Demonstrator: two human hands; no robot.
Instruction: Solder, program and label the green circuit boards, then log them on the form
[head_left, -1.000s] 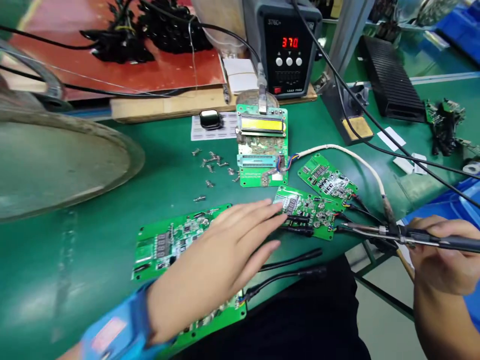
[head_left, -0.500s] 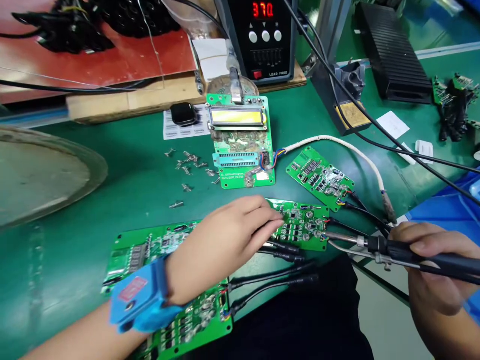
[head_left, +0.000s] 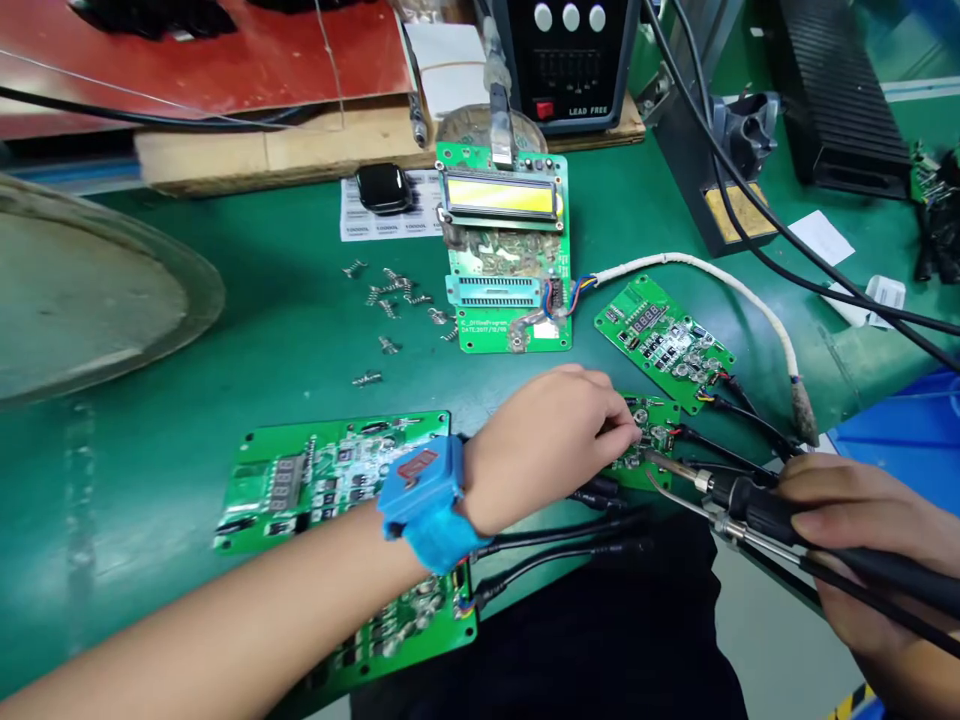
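I'm holding the soldering iron [head_left: 772, 515] in my right hand [head_left: 874, 540], fingers wrapping round the black handle, tip pointing left at the middle circuit board [head_left: 661, 414]; can't tell if it's touching. Thin bent metal tube is running alongside the iron. My left hand [head_left: 559, 435] is covering that board's left part, thumb and fingers bunching together near the tip; can't tell if I'm pinching anything. Blue wristband [head_left: 427, 500] is circling the left wrist. Middle circuit board is lying on the green counter [head_left: 285, 360], black leads running off right. Upper-right board [head_left: 667, 340] is lying just beside it, angled. Left board [head_left: 337, 470] is lying partly under my forearm, lower-left board [head_left: 420, 615] nearer the front edge. Display board [head_left: 510, 250] with yellow screen is sitting farther back, loose springs [head_left: 388, 345] lying left of it, LEAD FREE control unit [head_left: 570, 75] standing behind
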